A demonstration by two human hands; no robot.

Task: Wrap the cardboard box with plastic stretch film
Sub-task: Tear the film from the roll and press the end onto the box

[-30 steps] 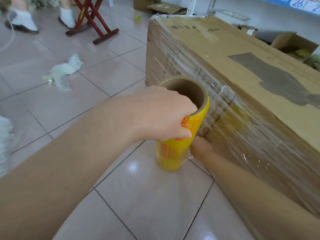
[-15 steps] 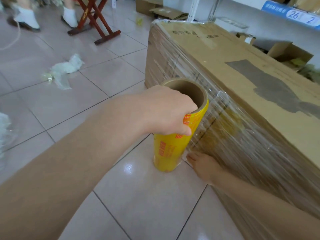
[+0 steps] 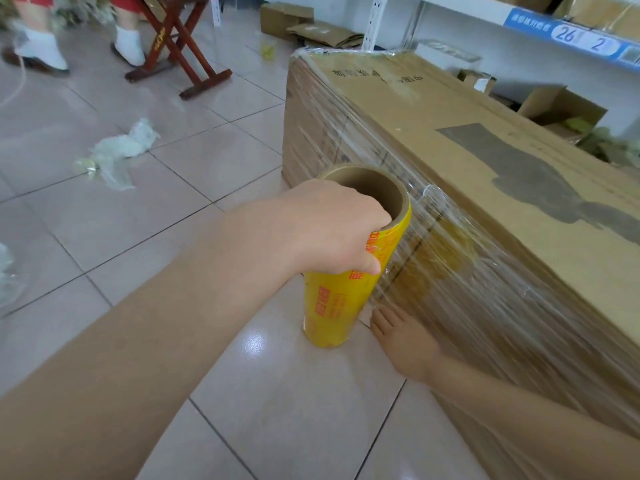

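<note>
Your left hand [image 3: 332, 226] holds the one roll of stretch film [image 3: 330, 306] by its top end, with the fingers [image 3: 377, 216] curled tight over the rim of the brown core and the thumb pressed on the yellow label. The roll stands upright, just beside the long side of the single large cardboard box [image 3: 433, 133], which sits on the tiled floor [image 3: 173, 220]. A sheet of film [image 3: 467, 271] runs from the roll straight onto that side, which it covers in shiny, wrinkled layers; the top face is bare cardboard with a dark patch.

Your right hand [image 3: 405, 344] lies low against the wrapped side, near the foot of the roll — fingers straight and close together, holding nothing.

Two crumpled wads of film lie on the floor: one [image 3: 117, 154] out to your left, one [image 3: 7, 271] at the left edge. Farther back you have one red wooden stand [image 3: 180, 46] and two feet in white socks [image 3: 41, 50] — another person's.
</note>
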